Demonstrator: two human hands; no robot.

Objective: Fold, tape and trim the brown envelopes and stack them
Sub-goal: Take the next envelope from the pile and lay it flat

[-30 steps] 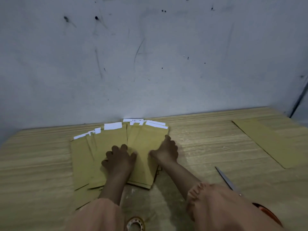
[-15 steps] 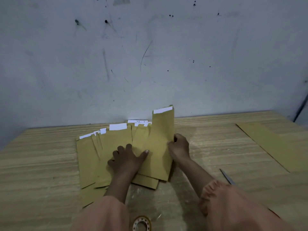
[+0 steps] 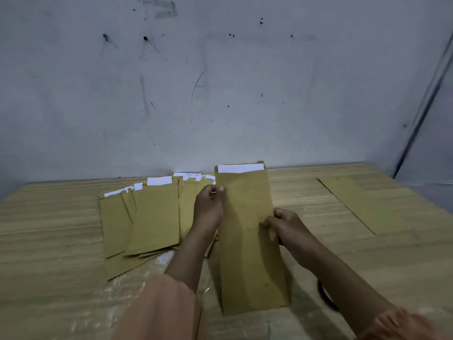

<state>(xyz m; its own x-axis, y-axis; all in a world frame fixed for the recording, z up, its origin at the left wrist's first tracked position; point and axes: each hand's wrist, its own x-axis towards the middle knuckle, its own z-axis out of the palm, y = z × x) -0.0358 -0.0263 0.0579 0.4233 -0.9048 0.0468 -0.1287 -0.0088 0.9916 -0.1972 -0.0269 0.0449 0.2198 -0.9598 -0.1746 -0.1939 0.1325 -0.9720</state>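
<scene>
Envelope pinched by both hands' fingers, beside fanned envelopes on table.

One brown envelope lifted; others fanned flat.

no readable text, white strips on envelopes blank or blurred
</scene>
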